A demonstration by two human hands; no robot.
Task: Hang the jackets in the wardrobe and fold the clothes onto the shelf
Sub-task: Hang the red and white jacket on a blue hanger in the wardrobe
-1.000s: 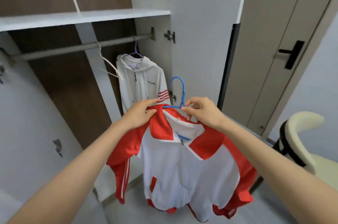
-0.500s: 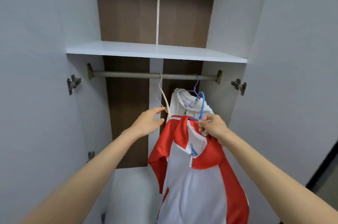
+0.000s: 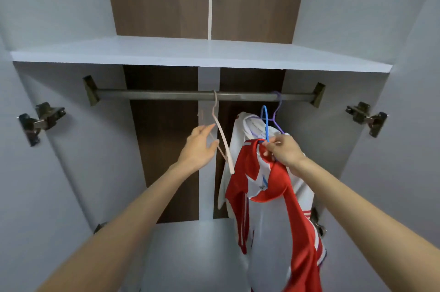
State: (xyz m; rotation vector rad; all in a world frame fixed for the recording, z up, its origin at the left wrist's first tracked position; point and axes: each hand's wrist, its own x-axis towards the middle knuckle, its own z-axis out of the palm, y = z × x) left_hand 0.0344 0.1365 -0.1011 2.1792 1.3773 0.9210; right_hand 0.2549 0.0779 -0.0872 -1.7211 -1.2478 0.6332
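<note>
A white flat shelf (image 3: pixel 202 53) sat above the grey metal rail (image 3: pixel 166 95). A bare pink plastic hanger (image 3: pixel 222 139) hung left of the white hooded jacket (image 3: pixel 242 129), behind the red-and-white jacket (image 3: pixel 281 208).

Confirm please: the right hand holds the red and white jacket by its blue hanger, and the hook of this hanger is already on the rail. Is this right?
Not quite. In the head view the right hand does hold the red and white jacket by its blue hanger, but the hook is below the rail, not on it yet.

White side panels (image 3: pixel 59 17) flank a dark wood back panel (image 3: pixel 162 1).
</note>
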